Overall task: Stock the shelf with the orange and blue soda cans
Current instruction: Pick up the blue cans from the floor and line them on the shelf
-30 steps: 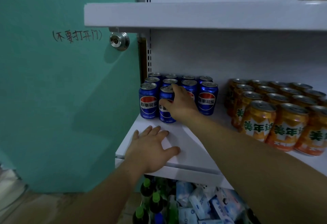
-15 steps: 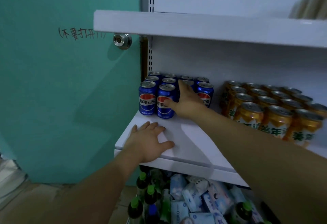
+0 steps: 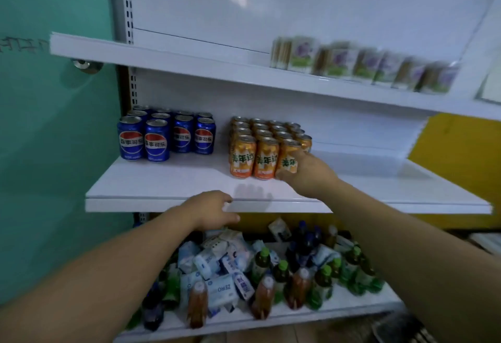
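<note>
Several blue soda cans (image 3: pixel 157 139) stand in rows at the left of the white middle shelf (image 3: pixel 168 185). To their right stands a block of several orange soda cans (image 3: pixel 254 153). My right hand (image 3: pixel 306 174) is wrapped around the front right orange can (image 3: pixel 288 161), which stands on the shelf. My left hand (image 3: pixel 214 210) hovers at the shelf's front lip, fingers loosely curled, holding nothing.
A teal door (image 3: pixel 54 126) with a round knob (image 3: pixel 86 65) is left of the shelving. The upper shelf holds small boxes (image 3: pixel 360 63). The bottom shelf (image 3: pixel 339 307) is crowded with bottles (image 3: pixel 263 261) and tissue packs (image 3: pixel 219 288). A yellow wall (image 3: pixel 455 158) is at right.
My right hand left the blue cans and moved right onto the front right orange can. My left hand slid off the shelf top to its front edge. The view pulled back.
</note>
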Demonstrator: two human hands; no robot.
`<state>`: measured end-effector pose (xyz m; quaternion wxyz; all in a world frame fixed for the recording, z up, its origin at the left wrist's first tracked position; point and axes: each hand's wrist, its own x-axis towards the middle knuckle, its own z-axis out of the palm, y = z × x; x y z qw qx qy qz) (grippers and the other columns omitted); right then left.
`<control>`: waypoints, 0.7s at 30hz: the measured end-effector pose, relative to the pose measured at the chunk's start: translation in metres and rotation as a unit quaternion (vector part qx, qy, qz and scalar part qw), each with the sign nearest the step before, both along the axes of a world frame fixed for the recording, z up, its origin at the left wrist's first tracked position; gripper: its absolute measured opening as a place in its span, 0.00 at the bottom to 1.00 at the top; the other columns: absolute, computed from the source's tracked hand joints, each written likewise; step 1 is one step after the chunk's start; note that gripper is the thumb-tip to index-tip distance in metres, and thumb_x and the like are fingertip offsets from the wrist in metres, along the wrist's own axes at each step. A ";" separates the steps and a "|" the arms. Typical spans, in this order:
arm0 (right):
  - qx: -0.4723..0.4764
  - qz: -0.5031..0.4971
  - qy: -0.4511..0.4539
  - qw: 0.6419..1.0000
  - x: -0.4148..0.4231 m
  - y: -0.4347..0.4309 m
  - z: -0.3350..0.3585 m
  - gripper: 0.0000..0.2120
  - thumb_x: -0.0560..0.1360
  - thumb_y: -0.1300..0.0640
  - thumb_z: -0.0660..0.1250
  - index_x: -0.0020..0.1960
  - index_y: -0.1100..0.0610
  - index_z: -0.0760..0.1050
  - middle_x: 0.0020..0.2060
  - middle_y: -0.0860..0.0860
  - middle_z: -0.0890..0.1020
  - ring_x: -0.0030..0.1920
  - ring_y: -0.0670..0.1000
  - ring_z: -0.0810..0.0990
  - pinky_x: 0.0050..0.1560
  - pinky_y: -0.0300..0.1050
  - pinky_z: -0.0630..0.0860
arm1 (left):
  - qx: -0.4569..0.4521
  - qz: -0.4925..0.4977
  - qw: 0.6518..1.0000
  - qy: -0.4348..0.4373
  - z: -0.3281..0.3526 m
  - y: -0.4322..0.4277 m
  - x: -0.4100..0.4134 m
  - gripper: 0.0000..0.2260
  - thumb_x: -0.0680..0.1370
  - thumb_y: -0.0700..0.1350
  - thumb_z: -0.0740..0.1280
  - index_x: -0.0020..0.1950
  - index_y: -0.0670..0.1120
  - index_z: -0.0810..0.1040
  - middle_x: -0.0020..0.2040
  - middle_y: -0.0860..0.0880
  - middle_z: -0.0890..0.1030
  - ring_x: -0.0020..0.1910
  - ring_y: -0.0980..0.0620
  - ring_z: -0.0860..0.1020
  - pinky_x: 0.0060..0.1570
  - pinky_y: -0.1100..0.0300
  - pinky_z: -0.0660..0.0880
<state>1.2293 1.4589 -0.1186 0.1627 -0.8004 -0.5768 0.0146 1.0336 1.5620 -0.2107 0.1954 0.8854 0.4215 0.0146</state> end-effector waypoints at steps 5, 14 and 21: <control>-0.068 -0.099 0.018 0.993 0.047 -0.089 -0.026 0.35 0.78 0.39 0.60 0.77 0.54 0.56 0.75 0.53 0.62 0.72 0.56 0.65 0.68 0.50 0.65 | -0.010 -0.155 0.988 0.005 -0.008 -0.090 0.071 0.27 0.75 0.60 0.66 0.71 0.50 0.69 0.70 0.49 0.71 0.64 0.48 0.72 0.63 0.52 0.71; -0.126 -0.194 0.082 0.969 0.104 -0.204 -0.106 0.33 0.78 0.40 0.61 0.76 0.55 0.58 0.73 0.55 0.66 0.65 0.57 0.72 0.60 0.50 0.74 | -0.036 -0.283 0.955 0.081 -0.087 -0.188 0.157 0.29 0.76 0.61 0.64 0.71 0.47 0.67 0.68 0.46 0.70 0.64 0.45 0.72 0.59 0.53 0.71; -0.216 -0.228 0.157 0.936 0.140 -0.245 -0.224 0.32 0.78 0.40 0.60 0.75 0.57 0.60 0.70 0.56 0.70 0.64 0.56 0.73 0.60 0.48 0.73 | -0.113 -0.304 0.937 0.131 -0.189 -0.214 0.185 0.25 0.76 0.58 0.65 0.70 0.48 0.71 0.69 0.50 0.71 0.65 0.50 0.70 0.62 0.58 0.69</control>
